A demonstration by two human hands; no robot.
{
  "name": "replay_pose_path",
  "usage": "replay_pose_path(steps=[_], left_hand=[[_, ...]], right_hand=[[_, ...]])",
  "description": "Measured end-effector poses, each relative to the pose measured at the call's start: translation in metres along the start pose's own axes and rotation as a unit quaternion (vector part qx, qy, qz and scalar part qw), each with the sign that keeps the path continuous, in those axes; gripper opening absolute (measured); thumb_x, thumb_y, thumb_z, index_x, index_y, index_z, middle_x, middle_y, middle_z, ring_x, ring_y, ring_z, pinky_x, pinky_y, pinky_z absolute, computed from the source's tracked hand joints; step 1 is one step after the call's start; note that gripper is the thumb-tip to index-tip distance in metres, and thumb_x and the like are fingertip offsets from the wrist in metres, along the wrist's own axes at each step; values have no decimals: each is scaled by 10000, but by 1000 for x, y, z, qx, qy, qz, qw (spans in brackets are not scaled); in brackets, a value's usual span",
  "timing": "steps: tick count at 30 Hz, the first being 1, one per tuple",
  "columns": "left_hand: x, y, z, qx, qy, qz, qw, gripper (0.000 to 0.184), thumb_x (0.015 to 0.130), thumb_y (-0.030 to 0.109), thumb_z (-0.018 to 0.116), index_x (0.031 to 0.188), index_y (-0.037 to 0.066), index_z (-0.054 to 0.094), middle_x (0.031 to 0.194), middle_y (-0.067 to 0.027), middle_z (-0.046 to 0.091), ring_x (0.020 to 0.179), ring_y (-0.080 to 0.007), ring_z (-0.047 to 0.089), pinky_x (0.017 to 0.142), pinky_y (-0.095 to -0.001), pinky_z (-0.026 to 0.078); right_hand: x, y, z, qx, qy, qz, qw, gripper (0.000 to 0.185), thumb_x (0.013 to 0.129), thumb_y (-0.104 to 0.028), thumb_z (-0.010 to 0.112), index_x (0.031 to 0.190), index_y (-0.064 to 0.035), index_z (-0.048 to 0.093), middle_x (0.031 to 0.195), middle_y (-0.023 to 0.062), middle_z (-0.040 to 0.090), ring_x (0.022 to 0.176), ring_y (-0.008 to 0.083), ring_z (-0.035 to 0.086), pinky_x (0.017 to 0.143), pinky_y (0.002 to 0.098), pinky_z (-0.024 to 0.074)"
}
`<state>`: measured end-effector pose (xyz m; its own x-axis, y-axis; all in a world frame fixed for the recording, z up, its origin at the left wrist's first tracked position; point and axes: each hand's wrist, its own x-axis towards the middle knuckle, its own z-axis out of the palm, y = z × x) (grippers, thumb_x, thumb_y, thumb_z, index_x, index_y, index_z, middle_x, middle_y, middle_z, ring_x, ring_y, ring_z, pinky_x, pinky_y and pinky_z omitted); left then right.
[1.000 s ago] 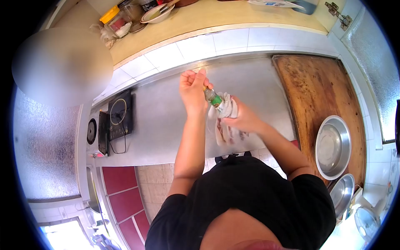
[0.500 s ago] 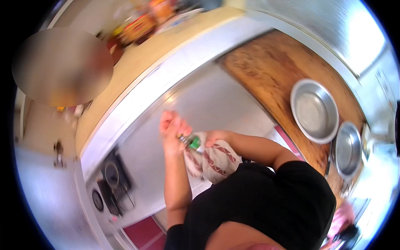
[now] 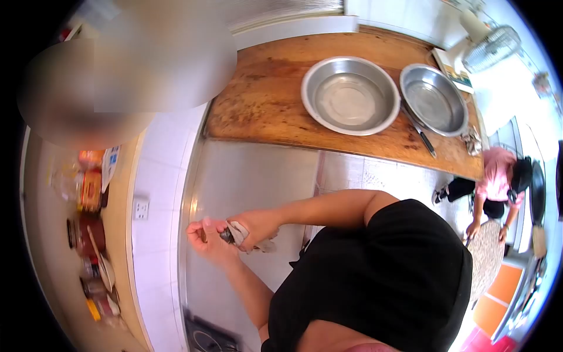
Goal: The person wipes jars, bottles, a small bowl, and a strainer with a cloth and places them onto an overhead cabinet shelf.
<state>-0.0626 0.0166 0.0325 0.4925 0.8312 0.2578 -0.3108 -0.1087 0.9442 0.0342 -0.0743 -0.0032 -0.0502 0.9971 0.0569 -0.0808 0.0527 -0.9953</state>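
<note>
Over the steel counter (image 3: 258, 167), my right hand (image 3: 256, 227) is wrapped round a pale cloth (image 3: 237, 232) and the small bottle (image 3: 226, 236) inside it. Only the bottle's dark glass end shows between my hands; its green label is hidden. My left hand (image 3: 212, 240) is at that end, with its fingers curled and raised. A small brownish thing, perhaps a cap, shows between the left fingers, too small to make out.
A wooden board (image 3: 264, 88) carries two metal basins (image 3: 350, 97) (image 3: 434, 100) and a black-handled knife (image 3: 427, 141). Jars (image 3: 91, 234) line the left shelf. An induction cooker (image 3: 205, 337) lies lower left. Another person (image 3: 498, 176) in pink bends at a round surface (image 3: 488, 252), far right.
The view has swung right, bringing the board, both basins and the other person further in. The cloth is now bunched around the bottle, and the green label no longer shows.
</note>
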Motion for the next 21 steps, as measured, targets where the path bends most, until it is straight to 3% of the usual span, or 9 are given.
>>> replay_pose_path(steps=[3, 6, 9, 10, 13, 17, 18, 20, 21], left_hand=[[0, 8, 18, -75, -65, -14, 995, 153, 897, 105, 575, 872, 75, 427, 627, -29, 447, 569, -114, 427, 550, -248, 406], [2, 11, 35, -116, -79, -29, 990, 168, 899, 130, 576, 872, 72, 420, 640, -29, 423, 566, -118, 414, 540, -256, 399], [6, 10, 49, -104, -43, -5, 994, 194, 898, 147, 582, 877, 64, 408, 654, -29, 408, 564, -116, 406, 537, -254, 394], [6, 9, 55, -80, -17, 12, 997, 202, 897, 147, 583, 879, 61, 401, 658, -30, 409, 563, -116, 405, 538, -253, 393], [-3, 4, 73, -62, 1, 41, 997, 223, 889, 118, 585, 879, 54, 372, 666, -43, 427, 563, -116, 419, 526, -248, 396], [-30, -3, 86, -55, -56, 104, 991, 218, 858, 41, 570, 888, 63, 355, 694, -57, 460, 572, -129, 448, 530, -263, 422], [-35, -4, 86, -62, -78, 124, 987, 217, 849, 7, 557, 892, 67, 353, 707, -61, 469, 573, -135, 455, 534, -267, 430], [-44, 1, 84, -53, -121, 160, 978, 225, 820, -36, 538, 898, 72, 357, 720, -65, 479, 593, -140, 476, 548, -280, 451], [-48, 3, 82, -45, -138, 179, 973, 235, 805, -58, 528, 900, 75, 358, 727, -66, 484, 604, -142, 486, 555, -286, 461]], right_hand=[[-11, 12, -18, 127, -82, -55, 987, 329, 762, -157, 680, 1026, -16, 544, 878, 104, 652, 746, 199, 641, 675, 340, 520], [-33, 31, -22, 376, -43, -9, 926, 303, 803, -209, 675, 1014, -16, 577, 867, 113, 653, 729, 197, 631, 656, 330, 518], [-50, 44, -10, 529, -15, -53, 847, 333, 841, -312, 646, 997, -22, 604, 875, 112, 647, 747, 193, 624, 628, 322, 512], [-51, 45, -2, 529, 73, -63, 843, 371, 883, -395, 576, 1004, -46, 609, 870, 93, 646, 751, 184, 619, 619, 322, 509], [-53, 33, 12, 614, 273, -41, 740, 351, 899, -402, 553, 992, -69, 614, 858, 66, 646, 753, 178, 625, 641, 323, 513], [-51, 64, -8, 621, 239, -76, 743, 290, 888, -372, 583, 975, -96, 607, 833, 34, 633, 703, 151, 605, 633, 307, 505], [-50, 85, -17, 617, 170, -80, 764, 302, 924, -355, 522, 972, -70, 608, 893, 52, 657, 772, 164, 634, 704, 310, 519], [-49, 98, -25, 516, 142, -110, 838, 271, 924, -333, 526, 984, -80, 605, 893, 35, 638, 781, 152, 609, 718, 287, 495], [-51, 92, -26, 555, 98, -76, 823, 240, 930, -293, 522, 986, -74, 601, 902, 33, 626, 796, 146, 595, 736, 280, 483]])
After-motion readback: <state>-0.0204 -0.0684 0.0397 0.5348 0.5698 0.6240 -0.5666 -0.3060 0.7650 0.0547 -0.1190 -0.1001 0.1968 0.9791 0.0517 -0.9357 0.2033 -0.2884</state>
